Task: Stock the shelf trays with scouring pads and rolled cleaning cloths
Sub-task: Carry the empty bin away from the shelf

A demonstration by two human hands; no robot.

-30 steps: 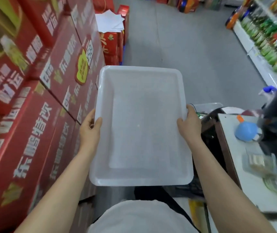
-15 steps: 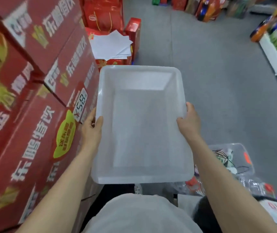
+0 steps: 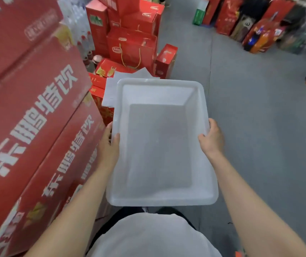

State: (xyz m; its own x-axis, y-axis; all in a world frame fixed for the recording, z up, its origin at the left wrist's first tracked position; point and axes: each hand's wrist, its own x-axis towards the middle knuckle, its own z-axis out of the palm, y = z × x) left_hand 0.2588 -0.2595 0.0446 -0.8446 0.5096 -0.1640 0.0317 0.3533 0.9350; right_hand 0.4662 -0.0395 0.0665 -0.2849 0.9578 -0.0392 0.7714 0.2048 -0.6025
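"Holding what, those two hands?" asks the first.

"A white, translucent plastic tray [image 3: 157, 95]," says the second. "The person carries it level in front of the chest, above a white shirt [image 3: 154, 238], its long sides running away from the body. Its bottom is bare."

"And the grip?"

"The left hand [image 3: 107, 149] grips the left long rim about halfway along, with the thumb [image 3: 116, 140] hooked over the edge. Its fingers lie under or behind the wall, mostly hidden. The right hand [image 3: 212, 140] grips the right rim at about the same place, its thumb [image 3: 203, 137] over the edge as well. Both are closed narrowly on the rim."

"What stands around?"

"On the person's left, just beside the left forearm, a stack of big red cartons [image 3: 37, 108] with white lettering. Beyond the tray's far left corner, some white papers [image 3: 109, 91] lie on smaller red boxes, partly covered by the tray. Behind those stand red gift boxes [image 3: 131, 47] with cord handles, with blurred bottles [image 3: 85, 43] to their left. To the right is grey floor [image 3: 259, 127], and at the far right, well apart, a row of packaged goods [image 3: 259, 36], too blurred to read."
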